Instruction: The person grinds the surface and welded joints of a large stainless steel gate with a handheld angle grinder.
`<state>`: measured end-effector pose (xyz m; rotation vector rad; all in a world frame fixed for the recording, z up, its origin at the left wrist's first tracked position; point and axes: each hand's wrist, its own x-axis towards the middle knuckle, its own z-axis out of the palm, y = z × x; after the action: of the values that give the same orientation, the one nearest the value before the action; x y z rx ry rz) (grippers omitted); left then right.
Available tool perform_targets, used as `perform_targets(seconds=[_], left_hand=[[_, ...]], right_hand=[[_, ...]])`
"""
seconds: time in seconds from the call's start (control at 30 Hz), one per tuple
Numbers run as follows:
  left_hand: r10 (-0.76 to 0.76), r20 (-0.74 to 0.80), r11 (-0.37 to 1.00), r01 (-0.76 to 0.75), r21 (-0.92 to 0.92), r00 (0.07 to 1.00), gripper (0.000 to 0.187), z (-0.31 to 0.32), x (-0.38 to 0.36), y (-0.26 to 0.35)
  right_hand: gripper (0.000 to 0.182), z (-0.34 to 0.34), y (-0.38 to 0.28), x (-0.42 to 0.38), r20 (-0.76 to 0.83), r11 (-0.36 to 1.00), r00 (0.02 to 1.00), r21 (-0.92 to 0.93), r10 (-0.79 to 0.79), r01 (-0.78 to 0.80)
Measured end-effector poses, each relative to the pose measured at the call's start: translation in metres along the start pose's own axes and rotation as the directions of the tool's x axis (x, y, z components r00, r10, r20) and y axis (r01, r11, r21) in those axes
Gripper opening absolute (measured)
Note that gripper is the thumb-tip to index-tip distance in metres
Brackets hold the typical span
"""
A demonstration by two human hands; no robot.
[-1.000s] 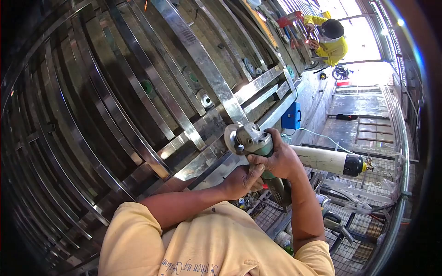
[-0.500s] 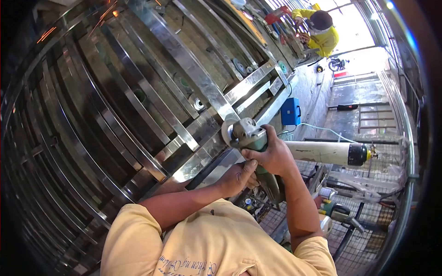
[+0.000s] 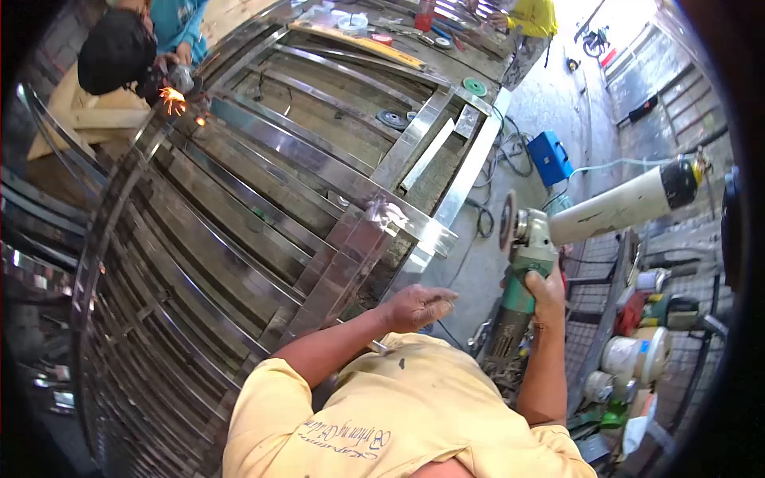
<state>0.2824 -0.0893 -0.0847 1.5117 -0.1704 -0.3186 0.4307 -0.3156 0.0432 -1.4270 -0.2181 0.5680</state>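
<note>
My right hand (image 3: 547, 296) is wrapped round a green angle grinder (image 3: 519, 291), held upright to the right of the metal frame. The grinder's disc (image 3: 508, 223) faces left, apart from the metal. My left hand (image 3: 420, 308) is off the grinder, its fingers extended to the right and nothing held in them. It hovers near the lower right edge of the shiny metal frame (image 3: 319, 171), whose long curved bars run across the left and middle of the view.
At the upper left a co-worker in blue (image 3: 171, 28) uses a sparking grinder. Another person in yellow (image 3: 532, 17) is at the top. A blue box (image 3: 550, 158), cables and a gas cylinder (image 3: 613, 207) lie right; containers (image 3: 637, 354) stand lower right.
My right hand has moved right with the grinder, away from the frame. My left hand has let go of the grinder. The view has shifted, bringing the co-worker in blue into sight.
</note>
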Motion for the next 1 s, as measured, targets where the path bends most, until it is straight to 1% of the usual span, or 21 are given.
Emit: perform_targets(seconds=[0.03,0.07,0.13,0.17,0.2,0.23,0.3,0.33,0.4,0.43,0.47,0.53,0.6,0.63,0.7,0.77,0.8,0.83,0.9,0.97,1.0], left_hand=[[-0.021,-0.037,0.999,0.022,0.043,0.999,0.053,0.004,-0.001,-0.001],[-0.097,-0.076,0.992,0.103,0.074,0.992,0.051,0.009,-0.003,0.015],[-0.033,-0.134,0.986,0.054,0.160,0.990,0.049,0.027,-0.006,0.004],[0.007,-0.162,0.979,0.027,0.203,0.987,0.048,0.033,-0.007,0.010],[-0.022,-0.198,0.970,0.069,0.232,0.980,0.041,0.038,-0.012,0.018],[0.057,-0.277,0.951,0.033,0.309,0.959,0.039,0.039,-0.016,0.023],[0.232,-0.404,0.890,-0.025,0.456,0.885,0.035,0.039,-0.027,0.033],[0.344,-0.479,0.829,-0.021,0.559,0.808,0.036,0.031,-0.035,0.032],[0.474,-0.607,0.677,0.177,0.714,0.637,0.030,0.017,-0.056,0.044],[0.526,-0.670,0.646,0.266,0.715,0.523,0.026,0.015,-0.068,0.054],[0.556,-0.707,0.641,0.316,0.699,0.437,0.026,0.012,-0.084,0.056],[0.492,-0.798,0.575,0.559,0.598,0.347,0.028,0.009,-0.118,0.049],[0.556,-0.773,0.495,0.626,0.603,0.305,0.030,0.017,-0.149,0.042],[0.587,-0.757,0.452,0.660,0.600,0.286,0.031,0.025,-0.160,0.039],[0.595,-0.768,0.471,0.672,0.572,0.237,0.030,0.055,-0.170,0.038],[0.578,-0.792,0.507,0.673,0.539,0.198,0.030,0.090,-0.169,0.032],[0.585,-0.786,0.525,0.645,0.556,0.202,0.029,0.105,-0.168,0.024],[0.558,-0.802,0.559,0.617,0.554,0.215,0.027,0.118,-0.164,0.016],[0.508,-0.804,0.623,0.513,0.590,0.307,0.026,0.150,-0.148,0.018],[0.334,-0.828,0.760,0.391,0.519,0.450,0.030,0.173,-0.136,0.010],[0.232,-0.822,0.837,0.324,0.441,0.520,0.031,0.184,-0.125,0.015]], right_hand=[[0.098,-0.010,-0.002,-0.009,-0.002,0.999,1.000,0.039,-0.013,0.013],[0.093,-0.019,0.000,-0.017,-0.027,0.996,0.998,0.067,-0.048,0.050],[0.091,-0.046,0.003,-0.034,-0.031,0.992,0.996,0.093,-0.083,0.085],[0.090,-0.053,0.002,-0.042,-0.029,0.989,0.994,0.102,-0.102,0.105],[0.088,-0.053,0.000,-0.050,-0.071,0.975,0.983,0.135,-0.169,0.178],[0.087,-0.057,-0.001,-0.058,-0.091,0.962,0.976,0.175,-0.196,0.209],[0.085,-0.068,-0.002,-0.071,-0.132,0.933,0.962,0.242,-0.240,0.266],[0.083,-0.078,-0.003,-0.077,-0.093,0.915,0.956,0.275,-0.279,0.294],[0.081,-0.091,-0.001,-0.086,-0.103,0.871,0.933,0.337,-0.344,0.358],[0.080,-0.096,0.000,-0.088,-0.108,0.847,0.922,0.366,-0.373,0.386],[0.078,-0.105,0.005,-0.088,-0.083,0.819,0.903,0.392,-0.422,0.419],[0.076,-0.109,0.003,-0.093,-0.092,0.768,0.902,0.493,-0.421,0.409],[0.077,-0.117,0.006,-0.095,-0.097,0.708,0.904,0.589,-0.417,0.389],[0.077,-0.119,0.007,-0.096,-0.065,0.701,0.908,0.614,-0.413,0.363],[0.077,-0.117,0.008,-0.098,-0.004,0.685,0.914,0.661,-0.405,0.306],[0.076,-0.114,0.014,-0.105,0.014,0.680,0.920,0.677,-0.392,0.280],[0.076,-0.111,0.017,-0.107,0.026,0.678,0.921,0.685,-0.389,0.266],[0.076,-0.109,0.022,-0.109,0.051,0.675,0.925,0.699,-0.376,0.236],[0.076,-0.107,0.034,-0.116,0.095,0.667,0.930,0.723,-0.355,0.180],[0.076,-0.105,0.039,-0.126,0.172,0.676,0.916,0.726,-0.363,0.131],[0.076,-0.104,0.041,-0.129,0.199,0.678,0.912,0.727,-0.359,0.109]])
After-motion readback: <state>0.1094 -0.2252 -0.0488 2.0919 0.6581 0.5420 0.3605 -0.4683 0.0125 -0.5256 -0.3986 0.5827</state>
